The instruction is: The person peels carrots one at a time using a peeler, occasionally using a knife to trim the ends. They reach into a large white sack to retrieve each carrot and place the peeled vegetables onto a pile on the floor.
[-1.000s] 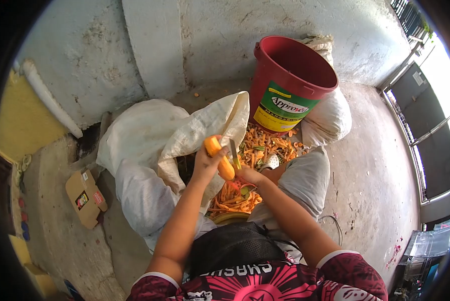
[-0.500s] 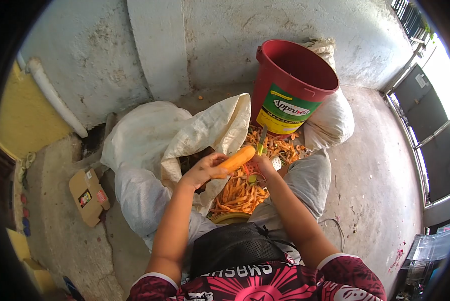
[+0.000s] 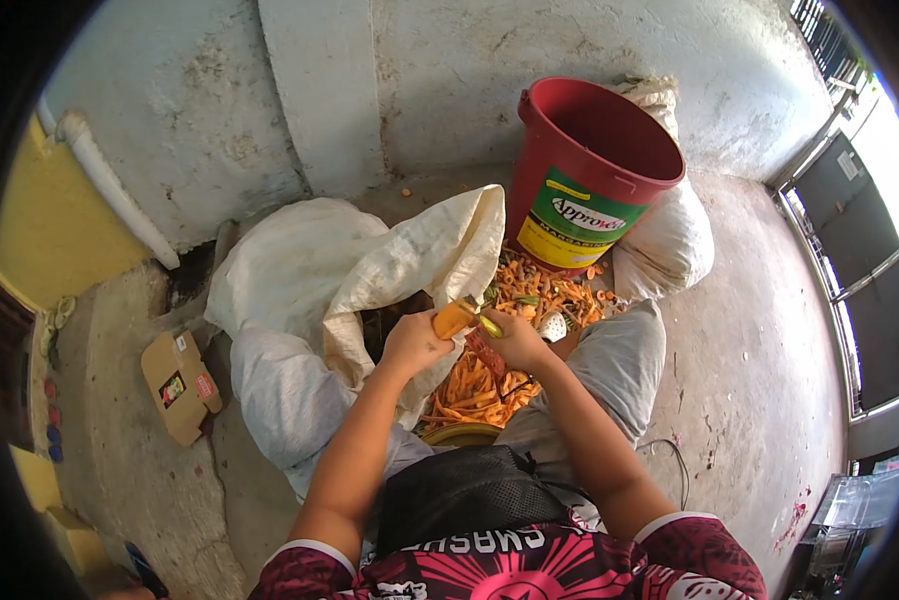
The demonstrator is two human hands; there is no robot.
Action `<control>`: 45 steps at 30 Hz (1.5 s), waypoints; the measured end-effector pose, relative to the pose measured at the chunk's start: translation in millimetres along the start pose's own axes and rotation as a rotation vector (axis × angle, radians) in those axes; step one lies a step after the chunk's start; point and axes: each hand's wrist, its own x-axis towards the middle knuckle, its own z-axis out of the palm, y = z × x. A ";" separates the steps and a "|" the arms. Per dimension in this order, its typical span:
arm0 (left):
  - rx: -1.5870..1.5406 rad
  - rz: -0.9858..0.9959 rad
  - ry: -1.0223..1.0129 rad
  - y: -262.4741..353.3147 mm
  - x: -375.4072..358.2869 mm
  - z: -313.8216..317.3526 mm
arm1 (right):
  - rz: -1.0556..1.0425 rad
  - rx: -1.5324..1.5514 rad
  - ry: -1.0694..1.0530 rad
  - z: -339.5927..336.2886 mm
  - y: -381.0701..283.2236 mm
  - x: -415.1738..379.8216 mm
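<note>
My left hand [image 3: 409,345] is closed round a peeled orange carrot [image 3: 452,320], one end of it pointing up and right. Closed on the yellow-green handle of a knife [image 3: 490,326] is my right hand [image 3: 519,342]. The knife's blade lies against or very close to the carrot's far end; exact contact is hard to see. Beneath both hands, orange peelings [image 3: 474,392] are heaped over a yellowish basin [image 3: 459,434] between my legs. An open white sack [image 3: 419,270] stands just beyond my left hand, its dark contents partly hidden.
A red bucket [image 3: 579,165] with a margarine label stands ahead, with more peelings [image 3: 534,290] at its foot. Behind it leans a filled white sack [image 3: 669,245]. A flat cardboard box [image 3: 176,385] lies at left. A wall [image 3: 449,90] runs across the back.
The knife has swung from pointing up, away from the carrot, to the carrot's far end. My left hand has turned the carrot, and both hands have come closer together.
</note>
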 end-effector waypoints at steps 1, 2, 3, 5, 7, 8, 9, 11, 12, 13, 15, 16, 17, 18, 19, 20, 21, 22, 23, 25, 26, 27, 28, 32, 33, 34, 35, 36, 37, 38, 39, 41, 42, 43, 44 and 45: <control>0.010 -0.013 -0.002 0.5 0.6 0.1 | -0.001 -0.018 0.005 2.9 3.5 0.5; 0.019 -0.026 -0.004 0.6 1.5 0.3 | -0.003 -0.036 0.010 5.7 6.6 1.3; 0.023 -0.014 0.007 -0.5 2.7 1.1 | -0.002 -0.025 0.030 8.6 8.7 2.6; 0.029 0.009 0.027 -3.8 4.9 3.8 | 0.001 -0.003 0.070 14.0 11.4 4.7; 0.005 0.010 0.047 -3.8 4.6 5.2 | 0.007 0.048 0.044 13.9 7.8 3.5; -0.007 0.010 0.059 -3.6 5.0 5.1 | 0.008 0.074 0.032 13.3 6.0 3.5; -0.008 0.016 0.064 -4.0 5.4 4.4 | 0.023 0.071 0.024 13.0 5.6 4.3; -0.010 0.025 0.071 -3.3 6.0 3.2 | 0.057 0.067 0.007 11.8 6.8 5.0; 0.026 0.055 0.071 -2.6 5.6 1.7 | 0.035 0.044 0.019 12.4 8.6 5.1; 0.062 0.086 0.072 -1.7 5.0 -0.7 | 0.013 0.020 0.032 13.1 11.3 5.3; 0.120 0.099 0.070 2.2 5.0 -4.9 | 0.010 0.004 0.046 13.1 11.3 5.1; 0.142 0.079 0.067 5.0 5.2 -6.6 | 0.029 0.014 0.046 12.3 7.5 3.9; 0.164 0.059 0.064 6.0 5.6 -7.3 | 0.049 0.023 0.046 12.3 5.6 3.7; 0.164 0.062 0.069 5.6 5.8 -6.9 | 0.068 0.013 0.048 13.6 8.0 5.1; 0.163 0.065 0.073 5.1 5.7 -6.0 | 0.088 0.002 0.050 15.7 12.4 7.1; 0.162 0.068 0.077 4.7 5.8 -5.1 | 0.108 -0.010 0.052 17.2 15.1 8.5; 0.148 0.082 0.083 3.8 5.9 -4.2 | 0.122 -0.013 0.067 18.6 15.0 9.5; 0.133 0.097 0.089 2.2 6.2 -3.3 | 0.135 -0.016 0.084 20.3 14.1 11.1; 0.119 0.112 0.096 0.6 6.6 -2.1 | 0.148 -0.019 0.101 20.9 14.2 12.2; 0.094 0.122 0.091 -3.6 7.2 2.2 | 0.123 -0.020 0.107 23.1 21.7 14.3; 0.082 0.128 0.089 -4.7 7.5 3.3 | 0.110 -0.020 0.110 23.6 24.2 15.2; 0.086 0.138 0.091 -4.9 7.8 3.5 | 0.119 -0.016 0.110 22.6 22.9 14.9; 0.090 0.148 0.091 -5.3 8.0 3.6 | 0.128 -0.012 0.110 21.6 20.0 14.0; 0.084 0.187 0.072 -5.9 8.4 -0.5 | 0.129 -0.020 0.121 27.3 28.0 15.3; 0.097 0.191 0.090 -6.3 8.3 -0.2 | 0.127 -0.013 0.130 27.4 26.4 15.0; 0.111 0.197 0.109 -6.6 8.0 0.1 | 0.124 -0.004 0.142 27.4 22.9 14.4; 0.124 0.204 0.127 -5.7 8.4 1.3 | 0.122 0.003 0.154 26.2 21.7 13.8; 0.100 0.268 0.126 -1.9 8.8 2.2 | 0.199 -0.006 0.117 24.3 25.4 15.1; 0.078 0.332 0.123 2.0 8.0 1.1 | 0.277 -0.011 0.082 25.2 33.0 19.1; 0.057 0.397 0.115 6.5 5.9 -1.6 | 0.357 -0.013 0.048 29.4 45.0 23.7; -0.140 0.403 0.098 27.7 -2.3 -1.0 | 0.233 -0.077 0.056 45.5 92.1 32.9; -0.181 0.452 0.039 48.3 -7.6 0.8 | 0.207 0.291 0.077 71.6 158.4 52.4; -0.105 0.479 0.072 50.2 -7.3 0.5 | 0.250 0.387 0.063 65.3 144.0 53.3; -0.079 0.430 0.086 43.3 -5.5 -0.7 | 0.296 0.482 0.053 58.1 126.8 53.6; -0.054 0.378 0.103 30.3 -2.3 -3.6 | 0.419 0.507 0.074 43.5 90.7 46.8; -0.028 0.327 0.122 20.8 0.4 -7.9 | 0.578 0.934 0.096 25.5 52.9 37.7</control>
